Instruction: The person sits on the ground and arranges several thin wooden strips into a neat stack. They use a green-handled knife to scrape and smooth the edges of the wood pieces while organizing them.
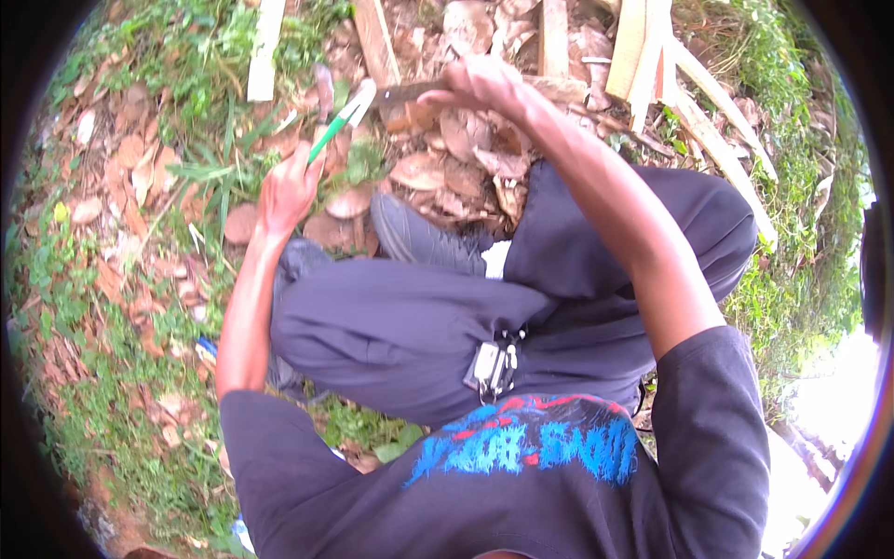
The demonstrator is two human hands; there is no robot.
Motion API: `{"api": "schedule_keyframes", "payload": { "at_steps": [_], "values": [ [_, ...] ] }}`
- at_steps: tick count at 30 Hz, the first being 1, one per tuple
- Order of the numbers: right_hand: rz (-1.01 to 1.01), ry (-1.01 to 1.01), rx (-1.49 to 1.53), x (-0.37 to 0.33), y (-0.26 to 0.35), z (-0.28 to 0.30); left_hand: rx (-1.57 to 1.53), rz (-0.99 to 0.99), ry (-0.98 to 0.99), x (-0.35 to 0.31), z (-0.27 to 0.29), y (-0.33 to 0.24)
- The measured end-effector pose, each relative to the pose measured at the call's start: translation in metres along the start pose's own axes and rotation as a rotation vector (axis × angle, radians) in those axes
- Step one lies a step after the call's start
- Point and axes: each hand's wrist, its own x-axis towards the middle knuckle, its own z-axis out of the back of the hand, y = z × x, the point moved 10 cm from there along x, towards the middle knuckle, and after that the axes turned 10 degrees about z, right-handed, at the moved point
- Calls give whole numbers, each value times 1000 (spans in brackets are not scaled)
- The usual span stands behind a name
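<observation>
My left hand [287,191] is closed round a slim green-handled tool [328,138] with a pale, forked-looking tip pointing up and right. What kind of tool it is I cannot make out. My right hand [480,86] grips a dark, flat, blade-like piece [410,91], which reaches left toward that pale tip. Whether the two touch is unclear, and the gripped end is hidden by my fingers. Just beyond the green tool, a small brownish, handle-shaped thing [324,91] is visible.
Pale wooden strips lie beyond my hands, one at the far left [267,51], others piled at the far right [638,56]. Brown dry leaves [419,170] and green grass [102,373] cover the ground. My folded legs [400,312] and a dark shoe [414,231] sit below my hands.
</observation>
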Motion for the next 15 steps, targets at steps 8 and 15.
{"api": "schedule_keyframes", "payload": {
  "at_steps": [8,15],
  "values": [
    [-25,38,70,0,-2,8,-25,142,80,-10,-14,16],
    [-63,-6,47,-18,0,18,287,252,-103,-65,55,27]
  ]
}}
